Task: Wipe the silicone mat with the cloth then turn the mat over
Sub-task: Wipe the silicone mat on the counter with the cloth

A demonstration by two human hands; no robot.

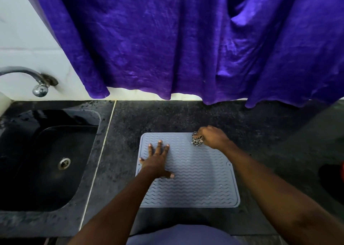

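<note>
A grey silicone mat [201, 177] with a wavy ribbed surface lies flat on the dark stone counter in front of me. My left hand [157, 161] rests flat on the mat's left half, fingers spread, palm down. My right hand [212, 137] is at the mat's far right corner, closed around a bunched black-and-white patterned cloth [197, 141] that presses on the mat. Only a small wad of the cloth shows past my fingers.
A black sink [46, 163] with a metal drain is set into the counter [167, 118] on the left, with a chrome tap [37, 81] on the white wall above. A purple curtain [186, 40] hangs over the counter's back edge. A dark object [335, 181] sits at the far right.
</note>
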